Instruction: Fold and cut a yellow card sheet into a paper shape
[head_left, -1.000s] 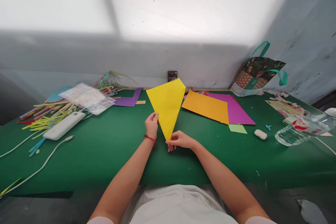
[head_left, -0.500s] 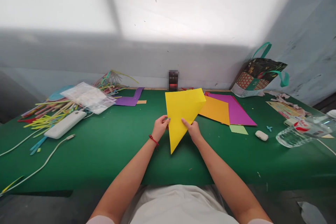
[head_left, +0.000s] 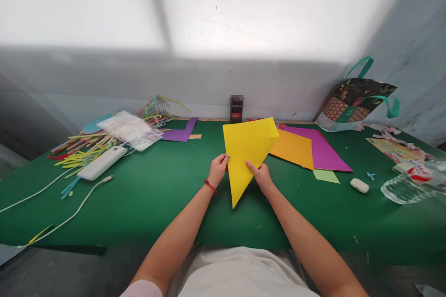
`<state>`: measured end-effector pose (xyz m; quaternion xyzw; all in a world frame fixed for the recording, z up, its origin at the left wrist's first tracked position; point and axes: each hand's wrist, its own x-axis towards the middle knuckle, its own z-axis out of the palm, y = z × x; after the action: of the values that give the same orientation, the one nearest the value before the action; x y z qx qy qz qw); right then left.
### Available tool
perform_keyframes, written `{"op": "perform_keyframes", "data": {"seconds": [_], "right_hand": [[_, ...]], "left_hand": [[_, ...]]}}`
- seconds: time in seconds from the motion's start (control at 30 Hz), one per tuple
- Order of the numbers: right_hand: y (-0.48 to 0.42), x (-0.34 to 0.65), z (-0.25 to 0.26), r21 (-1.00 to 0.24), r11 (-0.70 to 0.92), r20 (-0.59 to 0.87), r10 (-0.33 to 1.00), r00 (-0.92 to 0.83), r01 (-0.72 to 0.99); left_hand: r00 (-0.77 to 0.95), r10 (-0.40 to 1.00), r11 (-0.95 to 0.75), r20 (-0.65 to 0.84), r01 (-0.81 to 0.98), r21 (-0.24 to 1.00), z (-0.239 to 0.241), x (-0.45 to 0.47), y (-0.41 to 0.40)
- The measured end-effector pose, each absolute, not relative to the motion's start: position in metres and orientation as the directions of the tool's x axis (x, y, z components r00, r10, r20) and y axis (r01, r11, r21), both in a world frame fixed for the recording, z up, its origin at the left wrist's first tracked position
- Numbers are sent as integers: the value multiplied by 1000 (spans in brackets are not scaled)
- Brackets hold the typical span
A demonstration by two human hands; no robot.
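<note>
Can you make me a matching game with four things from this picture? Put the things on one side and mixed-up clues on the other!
Things:
1. yellow paper
2. bag
3. bottle
4. orange paper

Clues:
A. see-through, with a red-and-white label
B. partly covering the magenta paper
C. held by the left hand and the right hand
D. has green handles

Right pairs: 1-C, 2-D, 3-A, 4-B

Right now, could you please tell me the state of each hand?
Left hand: closed, holding the yellow, kite-shaped paper by its left edge.
Right hand: closed, holding the same paper by its right edge.
</note>
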<state>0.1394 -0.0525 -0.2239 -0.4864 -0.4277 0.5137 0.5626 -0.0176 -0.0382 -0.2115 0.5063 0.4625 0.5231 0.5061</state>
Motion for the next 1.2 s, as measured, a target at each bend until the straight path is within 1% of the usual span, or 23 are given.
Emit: {"op": "perform_keyframes", "data": {"seconds": [0.47, 0.63, 0.77, 0.87, 1.0, 1.1, 1.2], "right_hand": [[-54, 139, -222, -977, 12, -12, 994, 111, -211], [-51, 147, -218, -954, 9, -53, 978, 200, -300], [-49, 154, -214, -926, 104, 2, 963, 270, -363], [-47, 156, -214, -931, 149, 48, 955, 292, -332], [-47, 156, -214, -939, 166, 76, 954, 291, -300], [-47, 156, -213, -939, 165, 72, 952, 296, -300], [-47, 156, -212, -944, 131, 32, 949, 313, -302]], "left_hand": [[9, 995, -98, 99, -72, 993, -215, -19, -36], [-10, 991, -131, 130, -43, 990, -216, -21, -35], [36, 989, -139, 141, -40, 989, -214, -21, -37], [55, 987, -147, 149, -30, 989, -212, -22, -37], [45, 986, -160, 161, -18, 987, -212, -23, -37], [45, 986, -161, 162, -27, 987, -213, -23, -36], [54, 986, -156, 158, -42, 987, -213, -22, -37]]}}
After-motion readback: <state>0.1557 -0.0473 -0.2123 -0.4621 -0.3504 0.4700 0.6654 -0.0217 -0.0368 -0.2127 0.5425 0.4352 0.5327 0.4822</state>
